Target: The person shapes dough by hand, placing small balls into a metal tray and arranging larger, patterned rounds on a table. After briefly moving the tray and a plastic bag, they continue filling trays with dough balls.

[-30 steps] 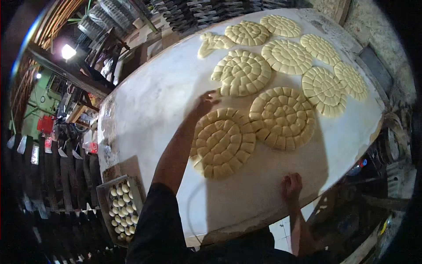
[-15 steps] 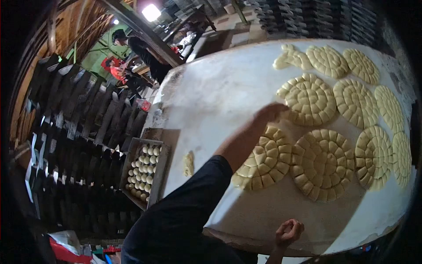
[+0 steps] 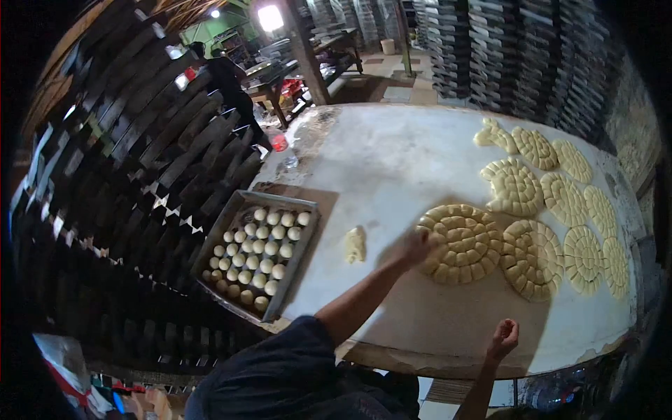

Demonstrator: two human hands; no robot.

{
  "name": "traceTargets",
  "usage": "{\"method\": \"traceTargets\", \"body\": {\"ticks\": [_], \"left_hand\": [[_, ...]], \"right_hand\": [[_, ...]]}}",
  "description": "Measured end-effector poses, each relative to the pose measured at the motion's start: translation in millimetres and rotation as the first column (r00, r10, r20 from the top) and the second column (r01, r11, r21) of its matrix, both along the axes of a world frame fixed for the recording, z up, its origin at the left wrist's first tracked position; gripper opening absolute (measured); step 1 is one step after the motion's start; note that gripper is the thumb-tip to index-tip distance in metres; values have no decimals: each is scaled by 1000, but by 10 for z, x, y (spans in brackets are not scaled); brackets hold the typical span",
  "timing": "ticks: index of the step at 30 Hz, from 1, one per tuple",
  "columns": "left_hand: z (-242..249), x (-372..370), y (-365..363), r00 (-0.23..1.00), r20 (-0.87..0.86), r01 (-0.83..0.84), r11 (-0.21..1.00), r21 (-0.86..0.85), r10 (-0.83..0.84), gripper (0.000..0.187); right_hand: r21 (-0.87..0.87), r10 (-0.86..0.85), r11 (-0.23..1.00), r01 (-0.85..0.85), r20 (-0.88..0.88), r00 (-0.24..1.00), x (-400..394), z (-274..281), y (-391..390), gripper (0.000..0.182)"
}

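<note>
My left hand (image 3: 418, 246) is at the left edge of a large spiral of cut dough segments (image 3: 465, 245). Motion blurs its fingers, so anything in them cannot be made out. Over the table's near side, my right hand (image 3: 504, 336) is raised with its fingers curled closed; whatever they may hold is hidden. Another dough spiral (image 3: 532, 259) lies just right of the first, with several more behind and beside them. A small lump of dough (image 3: 355, 245) sits on the table left of my left hand.
A metal tray (image 3: 297, 257) with rows of round dough balls is on the left of the white table (image 3: 392, 161). Dark stacked trays (image 3: 210, 175) rise at the left, more (image 3: 490, 56) at the back. A person in dark clothes (image 3: 227, 84) stands beyond, near a post (image 3: 306, 52).
The view has swung left, showing more of the tray. My left hand has moved from the edge of a farther spiral to that of the nearer left one. My right hand remains curled.
</note>
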State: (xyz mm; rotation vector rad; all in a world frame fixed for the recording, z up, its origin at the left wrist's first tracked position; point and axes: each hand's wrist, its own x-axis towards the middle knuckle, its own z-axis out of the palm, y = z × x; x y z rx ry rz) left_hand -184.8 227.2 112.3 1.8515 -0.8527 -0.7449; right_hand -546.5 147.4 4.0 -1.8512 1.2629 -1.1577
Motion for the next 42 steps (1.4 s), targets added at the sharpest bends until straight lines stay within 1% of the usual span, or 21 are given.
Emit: {"method": "traceTargets", "body": {"ticks": [1, 3, 5, 6, 7, 8, 9, 11, 12, 13, 15, 20, 25, 27, 31, 33, 36, 38, 39, 40, 42], "left_hand": [[-191, -35, 343, 989, -123, 63, 988, -139, -80, 49], [153, -298, 1196, 887, -396, 230, 971, -68, -237, 56], [-272, -471, 1728, 860, -246, 317, 846, -429, -447, 64], [-192, -451, 1921, 859, -247, 312, 842, -440, -448, 64], [-64, -429, 2108, 912, 79, 402, 843, -358, -401, 66], [66, -390, 2278, 853, 401, 454, 855, -251, -335, 69], [181, -305, 2411, 856, 401, 448, 855, -260, -326, 69], [465, -63, 2657, 917, 159, 364, 930, 47, -367, 70], [937, 28, 2886, 895, -5, 443, 888, 124, -445, 56], [852, 80, 2977, 893, -18, 448, 887, 115, -449, 56], [630, 210, 3010, 865, 294, 463, 873, -152, -407, 39], [327, -102, 2860, 974, 114, 198, 980, -5, -196, 38], [155, -379, 2733, 969, 249, -24, 993, 116, -5, 39], [88, -523, 2647, 860, 509, -119, 961, 250, -26, 37], [-233, -579, 2620, 827, 562, -203, 924, 325, -16, 35], [-475, -485, 2698, 680, 685, -461, 879, 122, 262, 29], [-223, -303, 2869, 759, 583, -433, 894, 119, 290, 22], [-237, -315, 2944, 731, 638, -341, 940, 32, 243, 21], [-291, -334, 2998, 692, 693, -236, 970, -49, 203, 21], [-468, -289, 3082, 732, 667, -167, 986, -24, 140, 27], [-254, -162, 2855, 654, 741, -199, 980, -30, 155, 27]], "right_hand": [[28, 49, 998, -53, 123, 991, 107, 38, 136, 35], [288, 272, 865, -410, 418, 867, 606, 383, 748, 42], [332, 252, 596, -732, 787, 562, 1254, 669, 1655, 45], [364, 207, 583, -726, 798, 566, 1453, 493, 1959, 44], [392, 164, 569, -723, 808, 567, 1612, 353, 2187, 44], [387, 176, 570, -725, 804, 568, 1740, 486, 2340, 44], [355, 222, 608, -710, 782, 582, 1900, 746, 2453, 42], [333, 260, 644, -689, 751, 607, 1979, 1052, 2564, 43], [366, 336, 630, -685, 666, 666, 1905, 1125, 2521, 42], [398, 411, 620, -677, 570, 711, 1841, 1284, 2491, 41], [419, 416, 619, -665, 543, 729, 1713, 1468, 2378, 40], [392, 150, 782, -485, 636, 757, 1581, 1217, 1930, 38], [327, 94, 893, -309, 537, 838, 1228, 902, 1619, 32], [354, 74, 885, -302, 533, 843, 1078, 614, 1487, 35], [338, -15, 918, -205, 549, 836, 1008, 440, 1207, 22], [331, -80, 935, -131, 553, 829, 1008, 509, 1053, 22], [418, -78, 890, -183, 534, 842, 867, 634, 740, 26], [519, 176, 447, -729, 748, 640, 642, 467, 686, 30], [337, 778, 567, -751, 80, 623, 451, -126, 702, 29], [150, 641, 501, -852, -726, 249, 326, -657, 669, 29], [-14, 608, 400, -917, -744, 277, 503, 73, 555, 28]]}}
